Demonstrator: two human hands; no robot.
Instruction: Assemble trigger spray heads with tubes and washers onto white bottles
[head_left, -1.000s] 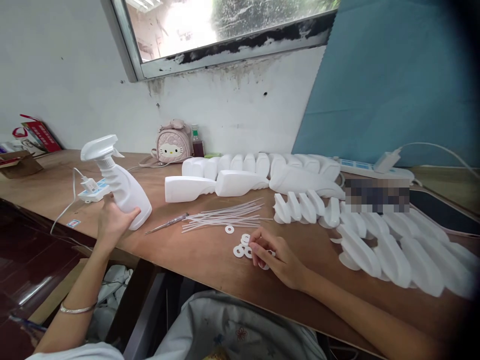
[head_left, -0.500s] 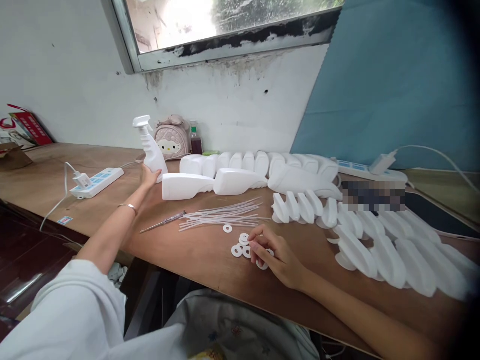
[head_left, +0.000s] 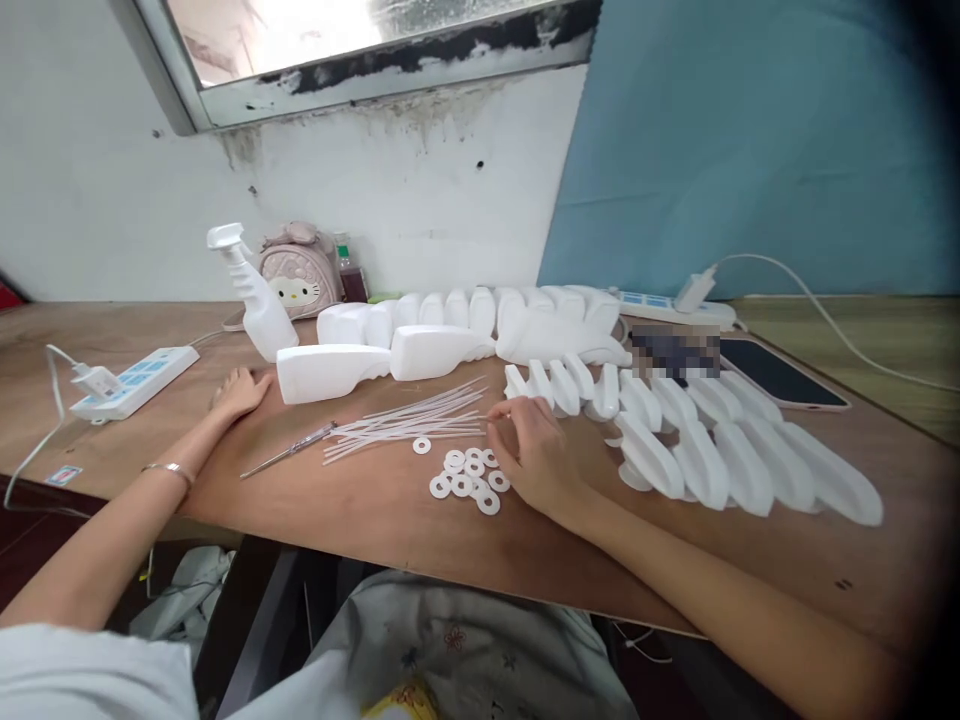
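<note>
– What is each hand doing on the desk (head_left: pixel 360 520)?

– The left hand (head_left: pixel 240 390) lies flat on the brown wooden top, fingers loose and holding nothing, just beside the end of a white plastic bottle (head_left: pixel 334 369) that lies on its side. A finished spray bottle (head_left: pixel 255 300) stands upright behind it, toward the back edge.

– And the right?

– The right hand (head_left: pixel 536 455) rests palm down, fingertips curled at the ends of the thin clear tubes (head_left: pixel 409 420). Whether its grip has closed on one, I cannot tell.

– What lies around it?

– Flat white rings (head_left: pixel 465 478), round with holes, touch its left side. Curved white trigger heads (head_left: pixel 675 430) run in rows toward the right edge. A slim metal tool (head_left: pixel 289 450) lies left of the tubes.
</note>
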